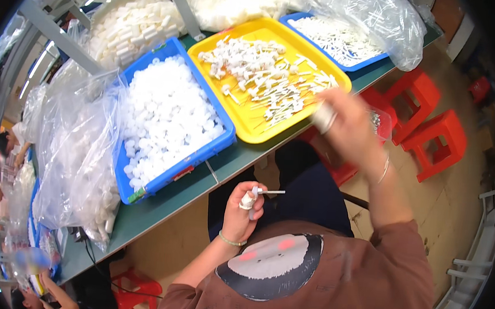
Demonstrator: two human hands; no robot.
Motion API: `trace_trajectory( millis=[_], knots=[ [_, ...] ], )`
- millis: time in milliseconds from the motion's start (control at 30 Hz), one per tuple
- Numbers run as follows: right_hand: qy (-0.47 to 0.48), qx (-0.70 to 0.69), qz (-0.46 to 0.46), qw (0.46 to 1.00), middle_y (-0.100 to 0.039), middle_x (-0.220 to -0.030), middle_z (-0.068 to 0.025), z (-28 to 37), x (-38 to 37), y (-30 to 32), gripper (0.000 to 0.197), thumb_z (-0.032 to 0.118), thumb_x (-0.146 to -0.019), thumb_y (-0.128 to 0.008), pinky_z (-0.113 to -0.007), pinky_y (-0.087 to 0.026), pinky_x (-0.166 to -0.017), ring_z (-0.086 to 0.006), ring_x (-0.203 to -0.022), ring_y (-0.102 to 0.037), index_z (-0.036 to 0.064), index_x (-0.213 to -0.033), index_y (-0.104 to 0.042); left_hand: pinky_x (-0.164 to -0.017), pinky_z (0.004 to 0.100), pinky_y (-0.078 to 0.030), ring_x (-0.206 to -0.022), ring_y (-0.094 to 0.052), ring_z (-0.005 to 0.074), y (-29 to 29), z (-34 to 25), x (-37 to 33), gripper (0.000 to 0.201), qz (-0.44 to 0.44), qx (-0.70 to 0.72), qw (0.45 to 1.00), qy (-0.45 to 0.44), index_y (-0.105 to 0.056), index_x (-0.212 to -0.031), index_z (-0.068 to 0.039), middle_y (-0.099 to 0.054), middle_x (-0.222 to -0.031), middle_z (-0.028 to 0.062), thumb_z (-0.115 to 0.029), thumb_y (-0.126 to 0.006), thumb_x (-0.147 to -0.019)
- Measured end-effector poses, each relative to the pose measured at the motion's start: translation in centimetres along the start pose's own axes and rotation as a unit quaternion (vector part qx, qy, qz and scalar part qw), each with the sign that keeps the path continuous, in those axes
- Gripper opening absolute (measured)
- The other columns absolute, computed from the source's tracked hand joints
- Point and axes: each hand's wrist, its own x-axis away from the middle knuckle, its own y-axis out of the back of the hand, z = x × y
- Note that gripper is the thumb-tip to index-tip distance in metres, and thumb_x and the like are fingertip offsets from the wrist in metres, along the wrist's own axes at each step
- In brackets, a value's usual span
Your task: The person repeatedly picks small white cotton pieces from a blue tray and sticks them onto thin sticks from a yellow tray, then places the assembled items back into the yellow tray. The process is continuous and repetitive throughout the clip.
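My left hand [239,215] is closed in front of my body, below the table's edge. Between its fingertips is a small white plastic piece with a thin white stick [273,191] pointing to the right. White wrapping covers a finger of this hand. My right hand [345,127], blurred by motion, is over the near right edge of the yellow tray [256,136]; whether anything is in its fingers I cannot make out. White wrapping [323,117] shows on one of its digits too. The tray bears a heap of white capped pieces [240,58] and many thin white sticks [286,102].
Left of the yellow tray, a blue tray [216,146] is heaped with small white caps. Another blue tray [347,66] at the far right bears thin white pieces. Clear plastic bags [79,147] crowd the green table [155,212]. Red stools [437,140] stand at right; a co-worker's arm [56,293] shows lower left.
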Motion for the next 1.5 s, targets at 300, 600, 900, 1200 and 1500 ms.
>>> trace_trajectory(
  millis=[300, 600, 900, 1200, 1500],
  knots=[
    [-0.169, 0.179, 0.142, 0.959, -0.068, -0.086, -0.0165, -18.0, -9.2, 3.5, 0.017, 0.008, -0.074, -0.064, -0.037, -0.05, -0.076, -0.0304, -0.084, -0.065, 0.0031, -0.089, -0.07, -0.05, 0.0166, -0.036, -0.069, -0.043, 0.0075, -0.3, 0.3, -0.6, 0.025, 0.005, 0.011, 1.0, 0.007, -0.055, -0.11, -0.01, -0.057, -0.101, 0.0037, -0.027, -0.06, -0.092],
    [-0.148, 0.181, 0.052, 0.971, -0.068, -0.083, -0.0151, -17.9, -8.2, 3.2, 0.016, 0.009, -0.075, -0.062, -0.037, -0.05, -0.074, -0.0299, -0.08, -0.065, 0.0051, -0.088, -0.071, -0.051, 0.0169, -0.038, -0.069, -0.045, 0.0062, -0.3, -0.1, -0.5, 0.018, 0.006, 0.047, 0.999, 0.009, -0.057, -0.109, -0.009, -0.06, -0.098, 0.0032, -0.017, -0.059, -0.092],
    [-0.058, 0.176, 0.089, 0.979, -0.067, -0.095, -0.0143, -17.2, -8.9, 2.7, 0.026, 0.007, -0.078, -0.058, -0.037, -0.049, -0.081, -0.0294, -0.089, -0.063, 0.0056, -0.102, -0.068, -0.051, 0.0166, -0.037, -0.069, -0.043, 0.0071, -0.3, 0.2, -0.5, 0.025, 0.013, 0.022, 1.0, 0.006, -0.055, -0.112, -0.01, -0.057, -0.102, 0.0042, -0.025, -0.059, -0.092],
    [0.013, 0.206, 0.26, 0.943, -0.066, -0.089, -0.0133, -9.9, -7.8, 1.4, 0.025, 0.0, -0.071, -0.061, -0.034, -0.049, -0.076, -0.0279, -0.086, -0.063, 0.0022, -0.095, -0.068, -0.05, 0.0172, -0.038, -0.067, -0.046, 0.0059, -0.6, 0.3, -0.5, 0.018, -0.002, 0.051, 0.999, 0.011, -0.057, -0.108, -0.008, -0.06, -0.098, 0.004, -0.015, -0.059, -0.092],
    [-0.032, 0.19, 0.245, 0.95, -0.065, -0.084, -0.0138, -9.3, -8.4, 1.5, 0.019, -0.002, -0.07, -0.06, -0.037, -0.049, -0.075, -0.0302, -0.082, -0.062, 0.0014, -0.088, -0.067, -0.051, 0.0171, -0.037, -0.068, -0.046, 0.006, -0.7, -0.4, -0.1, 0.018, -0.003, 0.05, 0.999, 0.001, -0.056, -0.109, -0.008, -0.06, -0.099, 0.0042, -0.015, -0.058, -0.093]
  ],
)
